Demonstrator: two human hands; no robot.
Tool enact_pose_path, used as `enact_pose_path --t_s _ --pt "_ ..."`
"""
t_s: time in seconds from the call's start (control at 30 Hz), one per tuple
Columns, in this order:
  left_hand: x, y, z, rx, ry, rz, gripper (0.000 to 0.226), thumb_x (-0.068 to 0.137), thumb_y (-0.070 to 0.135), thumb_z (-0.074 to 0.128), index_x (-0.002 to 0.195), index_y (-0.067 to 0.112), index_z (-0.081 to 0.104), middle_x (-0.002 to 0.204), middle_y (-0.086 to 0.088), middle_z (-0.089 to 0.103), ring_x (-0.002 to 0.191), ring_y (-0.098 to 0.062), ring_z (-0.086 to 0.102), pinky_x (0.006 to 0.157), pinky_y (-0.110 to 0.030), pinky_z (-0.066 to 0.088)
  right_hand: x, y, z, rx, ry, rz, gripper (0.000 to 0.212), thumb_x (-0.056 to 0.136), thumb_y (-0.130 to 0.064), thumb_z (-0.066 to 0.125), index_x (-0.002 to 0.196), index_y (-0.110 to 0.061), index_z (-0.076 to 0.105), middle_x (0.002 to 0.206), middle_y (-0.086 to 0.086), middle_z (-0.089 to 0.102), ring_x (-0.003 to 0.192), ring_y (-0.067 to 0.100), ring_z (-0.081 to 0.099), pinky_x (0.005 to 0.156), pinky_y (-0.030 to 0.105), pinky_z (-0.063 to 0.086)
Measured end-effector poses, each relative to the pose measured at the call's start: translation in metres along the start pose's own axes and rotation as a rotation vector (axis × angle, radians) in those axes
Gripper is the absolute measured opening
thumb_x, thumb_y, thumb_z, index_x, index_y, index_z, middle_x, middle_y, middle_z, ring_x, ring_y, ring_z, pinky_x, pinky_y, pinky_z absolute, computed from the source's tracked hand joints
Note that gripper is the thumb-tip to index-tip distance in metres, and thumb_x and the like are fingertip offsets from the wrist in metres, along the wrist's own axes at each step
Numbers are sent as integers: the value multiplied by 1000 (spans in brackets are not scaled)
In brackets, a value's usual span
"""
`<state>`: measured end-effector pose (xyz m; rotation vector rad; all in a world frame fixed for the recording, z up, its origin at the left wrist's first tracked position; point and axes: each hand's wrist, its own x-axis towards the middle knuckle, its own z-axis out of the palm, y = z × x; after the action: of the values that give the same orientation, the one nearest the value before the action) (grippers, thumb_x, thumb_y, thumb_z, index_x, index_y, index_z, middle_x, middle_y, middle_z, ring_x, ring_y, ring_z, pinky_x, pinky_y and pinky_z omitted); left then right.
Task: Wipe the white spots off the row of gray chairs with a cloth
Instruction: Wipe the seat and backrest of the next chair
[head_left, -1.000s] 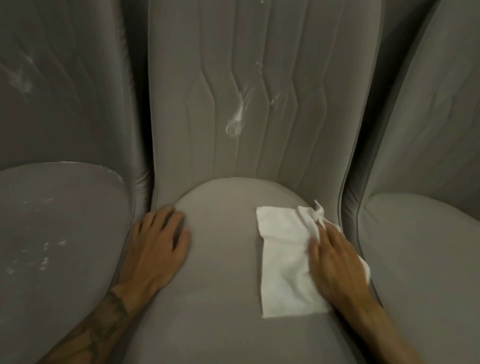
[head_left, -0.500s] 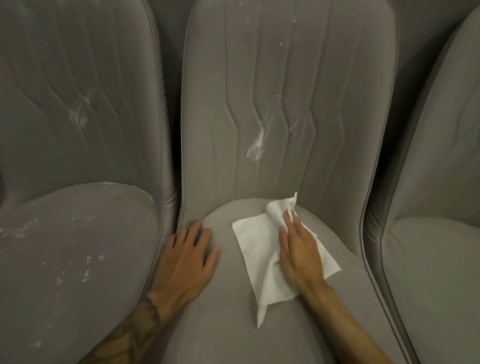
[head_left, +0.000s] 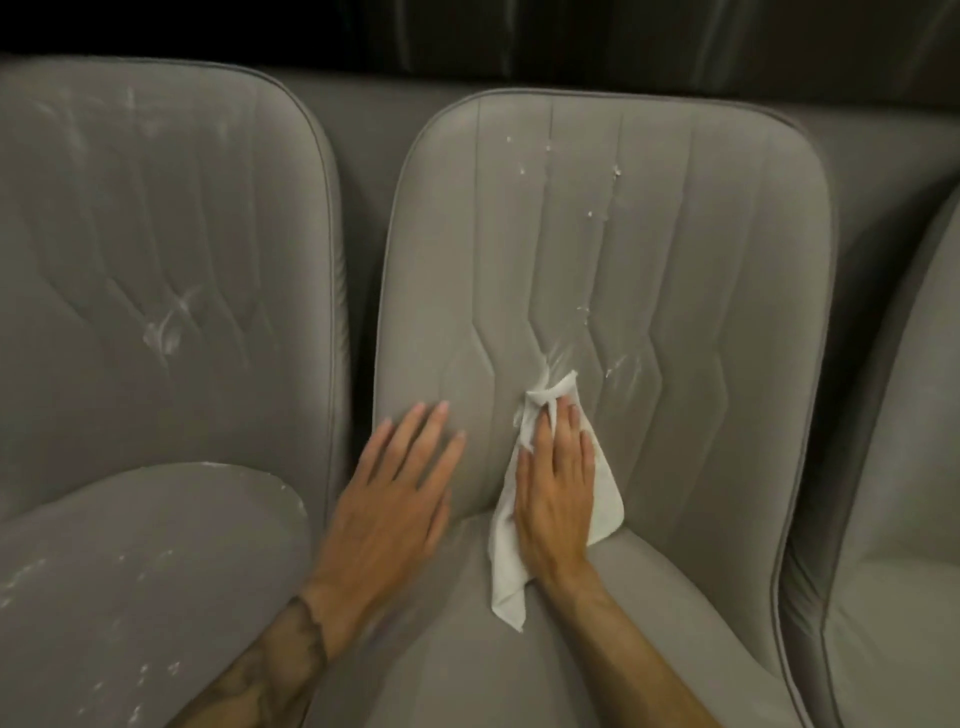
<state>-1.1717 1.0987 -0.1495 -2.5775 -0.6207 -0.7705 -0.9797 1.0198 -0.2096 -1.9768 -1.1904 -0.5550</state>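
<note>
Three gray chairs stand side by side. On the middle chair (head_left: 675, 270), my right hand (head_left: 556, 483) presses a white cloth (head_left: 605, 499) flat against the lower backrest, its top corner touching a white smear (head_left: 558, 358). Small white spots (head_left: 519, 169) dot the upper backrest of that chair. My left hand (head_left: 400, 493) lies flat with fingers apart on the lower backrest just left of the cloth, holding nothing. The left chair (head_left: 156, 234) has a white smear (head_left: 163, 332) on its backrest and white flecks (head_left: 140, 566) over its seat.
The right chair (head_left: 904, 519) shows only its left part at the frame's edge. A dark wall or curtain (head_left: 519, 36) runs behind the chair tops. Narrow dark gaps separate the chairs.
My right hand slid the cloth from the middle seat up onto the backrest to the smear. My left hand also moved up from the seat to the backrest. The view tilted upward.
</note>
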Motion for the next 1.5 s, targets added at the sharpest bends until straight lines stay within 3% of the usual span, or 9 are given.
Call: enact_pose_path --t_s 0.13,0.33,0.43,0.53,0.63,0.77,0.97,1.23,1.5 --pt "54 -23 13 74 129 14 64 108 29 44 166 11 24 174 -9 17 162 -25 16 130 -52 12 46 15 -3 -162 138 -87 61 110 -27 33 165 -7 15 173 11 9 162 23 8 132 42 15" --pt "60 -32 40 46 264 26 60 109 26 42 164 11 28 174 -5 21 161 -22 19 130 -51 9 125 -2 -11 -219 402 -22 64 112 -37 26 166 -14 2 175 4 -2 162 27 6 132 43 5" --pt "60 -36 40 14 275 45 58 106 18 42 163 10 31 173 -6 24 161 -22 20 130 -50 10 76 -27 33 -132 285 -106 61 112 -34 24 167 -16 4 173 12 14 162 27 9 132 46 7" --pt "57 -41 39 -7 268 70 61 102 12 43 162 9 32 172 -8 25 161 -24 19 131 -49 8 41 -29 46 -95 154 -221 62 110 -35 22 166 -20 0 172 7 9 163 22 3 132 42 2" --pt "57 -40 36 -35 303 42 62 101 11 51 160 8 34 171 -9 28 160 -23 22 130 -51 12 91 -28 25 -159 215 -342 62 110 -36 24 167 -20 2 175 3 1 162 21 7 132 42 4" --pt "58 -34 35 -71 351 -35 56 106 19 44 160 7 36 171 -8 28 160 -22 23 129 -54 16 162 -50 3 -104 339 -252 62 110 -42 19 167 -19 7 175 2 2 162 23 10 131 43 3" --pt "83 -47 23 -102 354 -114 66 104 27 47 165 12 26 175 -7 15 162 -26 13 131 -52 10 103 -42 20 -105 232 -176 60 110 -44 12 166 -24 3 172 13 20 162 25 10 131 45 3" --pt "85 -46 24 -192 370 -106 65 101 17 45 163 9 31 173 -8 20 162 -28 14 130 -51 13 183 -59 -10 -132 425 -230 59 111 -40 15 167 -21 10 174 3 7 162 21 9 131 45 4" --pt "84 -48 26 -260 377 -84 64 99 12 43 161 5 33 172 -12 25 161 -29 16 130 -51 19 76 -31 38 -147 228 -209 59 110 -36 16 166 -19 8 168 16 27 162 22 9 131 46 9"
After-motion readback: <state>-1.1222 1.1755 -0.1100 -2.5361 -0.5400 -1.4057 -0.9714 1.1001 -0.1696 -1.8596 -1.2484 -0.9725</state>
